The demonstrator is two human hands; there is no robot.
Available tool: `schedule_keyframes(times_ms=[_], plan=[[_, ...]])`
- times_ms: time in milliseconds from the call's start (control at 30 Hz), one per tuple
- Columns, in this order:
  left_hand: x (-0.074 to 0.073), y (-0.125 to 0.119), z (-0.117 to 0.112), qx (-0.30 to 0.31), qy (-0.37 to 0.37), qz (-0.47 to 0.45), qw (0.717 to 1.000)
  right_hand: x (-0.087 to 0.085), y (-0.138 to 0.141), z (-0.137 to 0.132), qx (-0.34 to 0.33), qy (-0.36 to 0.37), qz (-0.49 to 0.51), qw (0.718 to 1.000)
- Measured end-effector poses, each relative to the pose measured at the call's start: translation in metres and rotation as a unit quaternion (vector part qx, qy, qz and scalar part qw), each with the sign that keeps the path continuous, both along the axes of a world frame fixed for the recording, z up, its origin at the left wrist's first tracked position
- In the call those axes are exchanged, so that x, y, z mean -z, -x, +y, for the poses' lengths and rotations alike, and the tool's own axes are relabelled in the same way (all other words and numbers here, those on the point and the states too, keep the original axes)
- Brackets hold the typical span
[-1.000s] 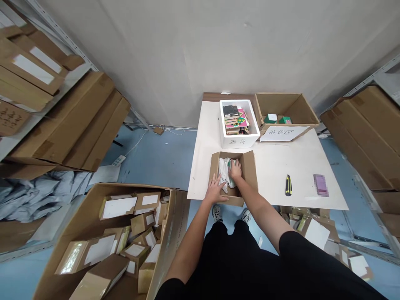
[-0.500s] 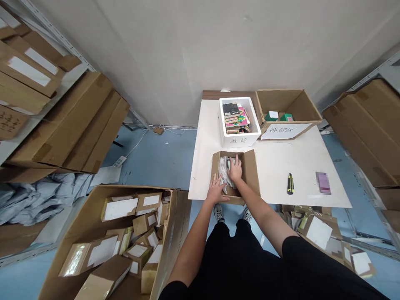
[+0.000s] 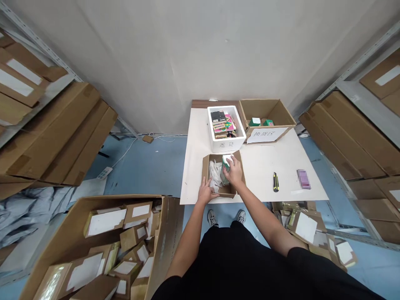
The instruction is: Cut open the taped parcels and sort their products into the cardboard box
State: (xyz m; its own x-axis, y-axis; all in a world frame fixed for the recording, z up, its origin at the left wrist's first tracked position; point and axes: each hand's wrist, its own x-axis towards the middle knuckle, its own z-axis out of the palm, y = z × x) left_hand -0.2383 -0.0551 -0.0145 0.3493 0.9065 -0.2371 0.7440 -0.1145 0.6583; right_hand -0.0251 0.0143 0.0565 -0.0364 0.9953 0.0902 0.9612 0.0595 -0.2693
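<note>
A small open cardboard box [image 3: 205, 166] sits at the near edge of the white table [image 3: 265, 166], with white wrapping paper [image 3: 215, 175] inside. My left hand [image 3: 205, 193] rests on the box's near left corner, fingers spread flat. My right hand [image 3: 233, 172] is closed round a small green and white packet [image 3: 226, 162], held just above the box's right side.
A white foam bin [image 3: 224, 143] of coloured packets and a brown carton [image 3: 265, 111] with a paper label stand behind. A yellow-black box cutter [image 3: 276, 182] and a purple item [image 3: 303, 178] lie to the right. A large carton [image 3: 93, 241] of small parcels sits on the floor at left; loose parcels [image 3: 308, 227] at right.
My right hand has come up out of the box, gripping the green and white packet. The left hand stays on the box corner. The head camera has pulled back and tilted slightly.
</note>
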Motion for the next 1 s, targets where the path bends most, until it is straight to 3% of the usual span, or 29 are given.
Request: schedule_keyframes(times_ms=[167,300,400,533,667,767,867,933,1000], plan=[[-0.007,0.018,0.013,-0.028,-0.013,0.002,1.0,-0.035,-0.063,0.004,0.035,-0.07,0.014,0.997],[-0.015,0.044,0.021,-0.032,-0.028,0.047,0.998,-0.03,-0.121,0.003,0.097,-0.093,0.018,0.991],[-0.021,0.06,0.021,-0.046,-0.025,0.089,0.995,-0.007,-0.147,0.004,0.111,-0.072,0.031,0.991],[-0.03,0.066,0.013,-0.071,-0.002,0.145,0.987,0.043,-0.163,0.007,0.072,0.034,0.035,0.996],[-0.052,0.058,0.001,-0.086,0.02,0.194,0.977,0.09,-0.181,0.001,0.008,0.091,0.163,0.982],[-0.077,0.026,0.002,-0.139,-0.072,0.196,0.968,0.109,-0.2,-0.007,-0.024,0.058,0.31,0.949],[-0.096,-0.049,0.024,-0.154,-0.179,0.145,0.961,0.11,-0.22,-0.01,-0.046,0.058,0.394,0.916],[-0.099,-0.118,0.047,-0.06,-0.184,0.083,0.978,0.105,-0.232,-0.008,-0.065,0.08,0.409,0.907],[-0.093,-0.187,0.073,0.047,-0.146,0.04,0.987,0.098,-0.241,-0.002,-0.089,0.098,0.41,0.902]])
